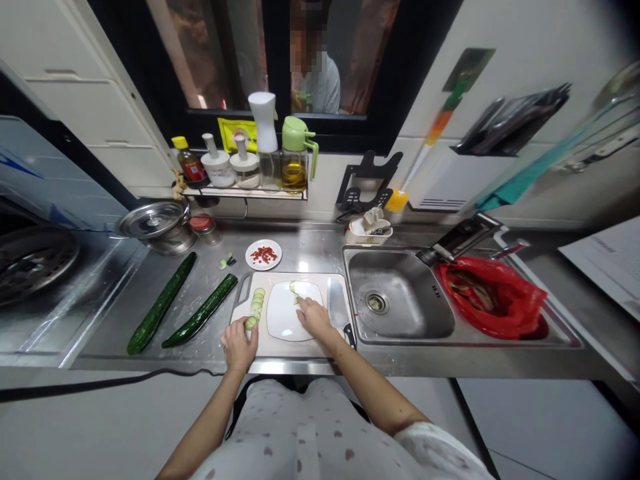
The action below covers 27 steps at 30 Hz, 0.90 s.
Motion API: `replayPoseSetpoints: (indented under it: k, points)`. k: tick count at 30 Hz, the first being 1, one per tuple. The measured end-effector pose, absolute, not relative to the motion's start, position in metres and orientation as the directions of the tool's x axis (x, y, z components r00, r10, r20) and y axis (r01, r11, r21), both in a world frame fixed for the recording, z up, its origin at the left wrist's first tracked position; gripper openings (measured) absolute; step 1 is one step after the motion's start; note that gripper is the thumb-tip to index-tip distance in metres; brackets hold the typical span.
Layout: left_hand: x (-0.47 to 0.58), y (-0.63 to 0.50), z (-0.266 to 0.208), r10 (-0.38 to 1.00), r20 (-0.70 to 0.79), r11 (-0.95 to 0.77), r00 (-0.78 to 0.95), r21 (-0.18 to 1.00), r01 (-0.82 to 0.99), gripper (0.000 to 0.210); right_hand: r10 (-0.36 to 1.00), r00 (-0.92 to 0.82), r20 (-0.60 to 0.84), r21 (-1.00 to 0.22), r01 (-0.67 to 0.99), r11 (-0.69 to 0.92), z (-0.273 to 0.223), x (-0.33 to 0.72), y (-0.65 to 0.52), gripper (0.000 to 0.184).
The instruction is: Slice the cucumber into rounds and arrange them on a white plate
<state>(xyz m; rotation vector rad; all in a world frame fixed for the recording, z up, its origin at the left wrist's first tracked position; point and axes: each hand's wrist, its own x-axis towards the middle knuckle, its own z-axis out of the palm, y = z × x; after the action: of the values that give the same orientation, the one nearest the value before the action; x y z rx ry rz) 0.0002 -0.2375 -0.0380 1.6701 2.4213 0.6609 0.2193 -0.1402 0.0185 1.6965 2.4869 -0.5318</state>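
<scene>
A white square plate point(280, 320) lies on the cutting board point(260, 349). On the board left of it runs a row of overlapping cucumber slices point(257, 303). My left hand point(240, 347) is at the near end of this row, its fingers closed around the lowest slice point(251, 323). Over the plate, my right hand point(315, 317) has its fingertips pinched at a cucumber slice point(296, 299). Another slice point(293, 287) lies just beyond, near the plate's far edge. A knife point(339, 300) rests along the board's right side, its black handle toward me.
Two whole cucumbers point(163, 303) lie left of the board. Behind it stand a small plate point(263, 265) of chopped red pieces and some cucumber ends point(226, 262). At right is the sink point(400, 307) with a red bag point(495, 300). A condiment shelf point(250, 192) hangs behind.
</scene>
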Motion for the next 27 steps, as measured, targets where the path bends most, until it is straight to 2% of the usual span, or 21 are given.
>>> replayPoseSetpoints:
  k: [10,18,20,22,25,27]
  points:
    - [0.000,-0.237,-0.038,0.901,0.138,0.308,-0.412,0.464,0.830,0.038,0.892,-0.374,-0.255,-0.253,0.916,0.311,0.017,0.219,-0.140,0.045]
    - [0.004,-0.230,-0.013,0.853,0.117,0.358,-0.509,0.580,0.732,0.033,0.917,-0.330,-0.223,-0.313,0.915,0.254,0.021,0.218,-0.141,0.041]
    - [0.011,-0.220,-0.002,0.854,0.115,0.334,-0.507,0.627,0.704,0.031,0.937,-0.303,-0.174,-0.392,0.894,0.216,0.023,0.215,-0.141,0.037]
    - [0.019,-0.207,0.008,0.868,0.093,0.298,-0.489,0.690,0.660,0.033,0.947,-0.299,-0.120,-0.532,0.824,0.193,0.025,0.209,-0.140,0.033]
    - [0.031,-0.187,0.019,0.909,0.065,0.205,-0.411,0.788,0.580,0.037,0.947,-0.319,-0.037,-0.768,0.616,0.178,0.027,0.200,-0.137,0.030]
    - [0.038,-0.176,0.025,0.932,0.068,0.143,-0.356,0.833,0.534,0.038,0.948,-0.317,0.017,-0.864,0.472,0.174,0.027,0.194,-0.133,0.029]
